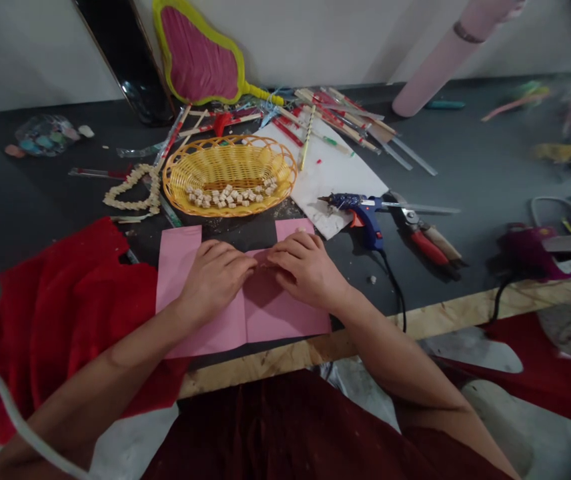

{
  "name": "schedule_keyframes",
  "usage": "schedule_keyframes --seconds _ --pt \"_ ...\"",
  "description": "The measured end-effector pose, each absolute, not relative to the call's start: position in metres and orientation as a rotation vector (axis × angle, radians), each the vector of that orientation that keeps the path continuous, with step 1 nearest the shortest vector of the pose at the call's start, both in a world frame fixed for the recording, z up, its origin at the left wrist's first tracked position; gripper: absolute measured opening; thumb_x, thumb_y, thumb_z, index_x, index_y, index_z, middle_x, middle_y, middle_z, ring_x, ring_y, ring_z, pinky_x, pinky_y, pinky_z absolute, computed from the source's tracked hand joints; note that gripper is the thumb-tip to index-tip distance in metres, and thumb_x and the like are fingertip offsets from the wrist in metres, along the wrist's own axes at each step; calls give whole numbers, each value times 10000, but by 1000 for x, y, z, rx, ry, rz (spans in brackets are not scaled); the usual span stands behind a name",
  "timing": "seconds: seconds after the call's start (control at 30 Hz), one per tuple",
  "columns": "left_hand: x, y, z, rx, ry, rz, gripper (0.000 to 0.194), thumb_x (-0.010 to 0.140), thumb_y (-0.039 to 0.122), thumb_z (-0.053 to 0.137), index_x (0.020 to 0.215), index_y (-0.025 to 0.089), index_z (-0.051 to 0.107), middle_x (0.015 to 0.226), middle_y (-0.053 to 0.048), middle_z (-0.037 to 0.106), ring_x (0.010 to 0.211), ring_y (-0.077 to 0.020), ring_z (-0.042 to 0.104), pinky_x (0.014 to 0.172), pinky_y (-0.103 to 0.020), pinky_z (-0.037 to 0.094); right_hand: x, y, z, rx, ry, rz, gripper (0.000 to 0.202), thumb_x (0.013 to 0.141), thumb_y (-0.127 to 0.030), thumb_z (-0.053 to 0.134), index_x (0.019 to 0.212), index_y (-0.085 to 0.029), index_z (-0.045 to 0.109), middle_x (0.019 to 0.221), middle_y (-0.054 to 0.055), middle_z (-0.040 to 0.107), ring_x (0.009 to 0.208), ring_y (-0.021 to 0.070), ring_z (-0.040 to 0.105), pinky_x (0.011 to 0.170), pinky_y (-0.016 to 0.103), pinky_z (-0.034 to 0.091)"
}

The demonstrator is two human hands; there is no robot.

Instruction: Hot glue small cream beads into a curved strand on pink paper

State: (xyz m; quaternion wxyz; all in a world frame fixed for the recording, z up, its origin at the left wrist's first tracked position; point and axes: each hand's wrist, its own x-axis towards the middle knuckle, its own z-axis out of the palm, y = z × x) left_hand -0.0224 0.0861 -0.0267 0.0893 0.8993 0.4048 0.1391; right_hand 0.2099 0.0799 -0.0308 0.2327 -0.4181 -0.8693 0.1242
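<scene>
A pink sheet of paper [220, 327] with a crease down its middle lies at the table's front edge, a gap showing in its far side. My left hand [218, 277] rests over its left half, fingers curled together at the far edge. Over the right half is my right hand [305, 267], its fingers bent and pressed close by the same edge. The fingertips of both hands nearly meet; what they pinch is too small to make out. Just beyond them a yellow wicker basket [225, 167] holds several small beige cubes [228, 197].
Red cloth [75, 300] lies at the left, near a heart-shaped beige ring [133, 190]. A blue glue gun [368, 220] sits on the right beside red-handled pliers [430, 243]. Behind are wrapped sticks, a pink cylinder [440, 63], a pink-and-yellow fan [203, 53] and a dark phone [125, 57].
</scene>
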Motion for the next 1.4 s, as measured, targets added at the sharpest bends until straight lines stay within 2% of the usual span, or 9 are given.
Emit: schedule_keyframes --seconds 0.23,0.47,0.7,1.03,1.4 --pt "-21 86 -28 2685 1201 402 192 1020 257 549 1027 238 740 951 -39 784 924 -246 645 875 -445 431 204 78 -36 -1195 -2401 354 210 862 -151 651 1039 -237 724 1138 52 747 1094 272 578 982 475 378" --pt "-21 86 -30 2688 1204 398 206 1017 248 538 1041 239 742 955 -43 782 925 -249 646 880 -453 436 202 80 -39 -1202 -2408 337 163 881 -165 643 994 -231 740 1129 58 748 1084 273 579 979 477 381" --pt "-19 85 -32 2688 1212 412 215 1020 251 526 1027 271 740 943 -29 780 923 -238 642 896 -443 430 203 80 -40 -1229 -2426 360 202 879 -160 645 1034 -251 739 1146 53 742 1095 274 574 994 480 372" --pt "-20 84 -23 2707 1266 383 197 1005 312 567 1006 252 754 995 -58 781 970 -275 631 895 -484 434 202 81 -39 -1238 -2420 373 143 912 -185 651 1001 -245 746 1127 51 752 1080 261 580 998 475 367" --pt "-20 85 -26 2742 1253 385 249 1029 291 520 986 246 762 992 -57 774 968 -271 629 892 -484 435 202 81 -40 -1234 -2413 365 128 939 -206 644 994 -250 750 1108 40 758 1069 254 587 995 469 372"
